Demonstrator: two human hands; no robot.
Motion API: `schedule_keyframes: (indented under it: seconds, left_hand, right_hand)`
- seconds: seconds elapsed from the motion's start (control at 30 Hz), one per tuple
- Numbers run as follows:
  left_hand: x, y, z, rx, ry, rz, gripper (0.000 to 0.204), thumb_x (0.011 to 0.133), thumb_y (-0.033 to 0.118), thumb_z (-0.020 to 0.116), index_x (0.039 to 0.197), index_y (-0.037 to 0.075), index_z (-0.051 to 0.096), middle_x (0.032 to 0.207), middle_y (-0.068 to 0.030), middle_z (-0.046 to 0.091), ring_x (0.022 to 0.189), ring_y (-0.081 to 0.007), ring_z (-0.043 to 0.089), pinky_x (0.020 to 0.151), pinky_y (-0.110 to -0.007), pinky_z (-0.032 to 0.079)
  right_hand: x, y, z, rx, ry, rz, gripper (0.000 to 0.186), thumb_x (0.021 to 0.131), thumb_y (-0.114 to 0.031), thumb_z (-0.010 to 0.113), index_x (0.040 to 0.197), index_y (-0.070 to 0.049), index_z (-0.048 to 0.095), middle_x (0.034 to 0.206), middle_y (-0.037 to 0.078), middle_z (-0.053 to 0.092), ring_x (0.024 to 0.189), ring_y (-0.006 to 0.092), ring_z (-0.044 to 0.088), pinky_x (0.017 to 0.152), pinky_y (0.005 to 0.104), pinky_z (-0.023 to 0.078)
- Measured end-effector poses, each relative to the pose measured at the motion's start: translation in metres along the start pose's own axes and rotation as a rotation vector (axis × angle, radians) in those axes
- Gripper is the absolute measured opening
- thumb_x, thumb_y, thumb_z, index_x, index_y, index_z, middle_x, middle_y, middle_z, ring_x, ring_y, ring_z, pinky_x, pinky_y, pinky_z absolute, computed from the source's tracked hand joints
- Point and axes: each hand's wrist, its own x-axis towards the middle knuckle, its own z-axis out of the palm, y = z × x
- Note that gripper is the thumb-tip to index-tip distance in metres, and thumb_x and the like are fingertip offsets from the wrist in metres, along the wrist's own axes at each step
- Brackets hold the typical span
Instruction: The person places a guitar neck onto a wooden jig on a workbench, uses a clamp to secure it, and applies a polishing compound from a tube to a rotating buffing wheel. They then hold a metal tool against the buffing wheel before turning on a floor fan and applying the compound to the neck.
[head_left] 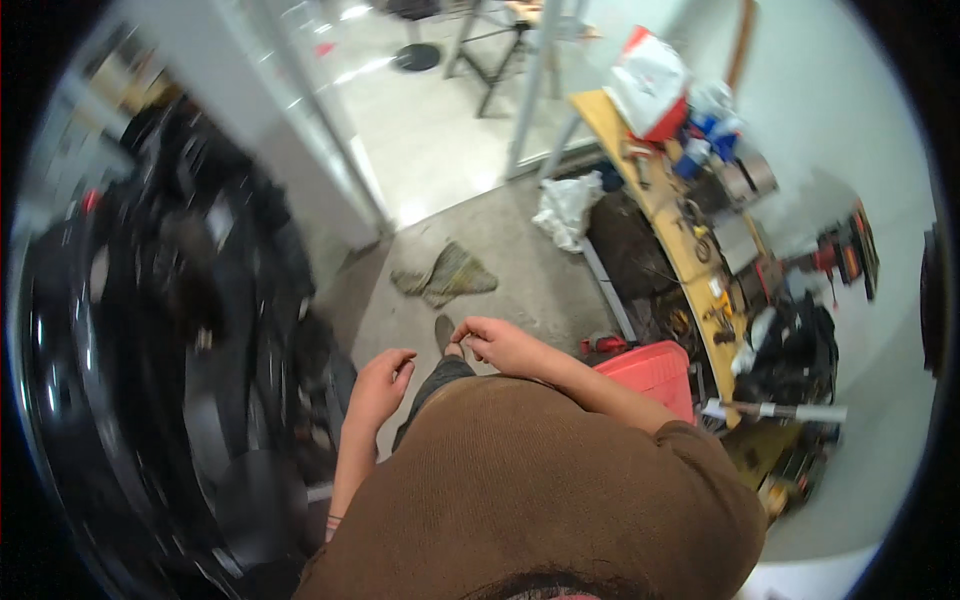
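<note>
My left hand (pixel 378 385) hangs in front of my brown shirt with its fingers loosely curled and apart, holding nothing I can see. My right hand (pixel 500 345) is raised a little farther forward, its fingertips pinched together near the thumb; whether something small sits between them is too blurred to tell. Both hands hover above my dark trouser leg and shoe (pixel 444 335) on the concrete floor. The large black motorcycle (pixel 170 330) fills the left side, close to my left hand.
A crumpled rag (pixel 445 275) lies on the floor ahead. A cluttered wooden workbench (pixel 660 210) runs along the right wall with tools, a red and white bag (pixel 648 85) and a white cloth (pixel 566 208). A red box (pixel 652 372) stands beside my right arm.
</note>
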Motion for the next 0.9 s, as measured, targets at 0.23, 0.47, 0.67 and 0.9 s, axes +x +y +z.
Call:
schedule_keyframes:
  seconds: [0.23,0.47,0.67,0.9]
  left_hand:
    - [0.312,0.086,-0.073,0.488,-0.236,0.544,0.025,0.095,0.013,0.069,0.119,0.006,0.072,0.105,-0.0161,0.072,0.102,-0.0392,0.068,0.089,-0.05,0.055]
    - [0.52,0.143,-0.094,0.19,-0.099,0.664,0.027,0.097,0.016,0.071,0.123,0.008,0.071,0.111,-0.0151,0.072,0.108,-0.0379,0.068,0.094,-0.048,0.055]
    - [0.631,0.103,-0.086,0.591,-0.5,0.02,0.041,0.099,0.031,0.071,0.135,0.011,0.068,0.124,-0.0124,0.072,0.118,-0.0368,0.068,0.102,-0.051,0.055]
    - [0.697,0.082,-0.166,0.235,-0.207,-0.222,0.048,0.099,0.035,0.071,0.141,0.014,0.064,0.132,-0.0123,0.069,0.126,-0.0357,0.064,0.104,-0.05,0.054]
  right_hand:
    - [0.07,-0.018,-0.15,0.164,0.478,0.093,0.031,0.098,0.0,0.052,0.126,0.0,0.066,0.116,0.011,0.065,0.09,0.0162,0.064,0.081,0.0318,0.054]
    - [0.189,0.006,-0.298,0.314,0.394,0.169,0.028,0.103,-0.009,0.059,0.129,0.001,0.066,0.106,0.008,0.069,0.082,0.0151,0.064,0.076,0.031,0.054]
    - [0.391,-0.007,-0.48,0.119,0.129,0.17,0.029,0.106,-0.016,0.057,0.13,-0.003,0.067,0.093,0.004,0.066,0.073,0.0119,0.061,0.069,0.0303,0.053]
    - [0.646,-0.282,-0.589,0.099,0.023,-0.362,0.028,0.106,-0.015,0.055,0.129,-0.003,0.067,0.083,0.0,0.062,0.072,0.0077,0.054,0.064,0.0249,0.043]
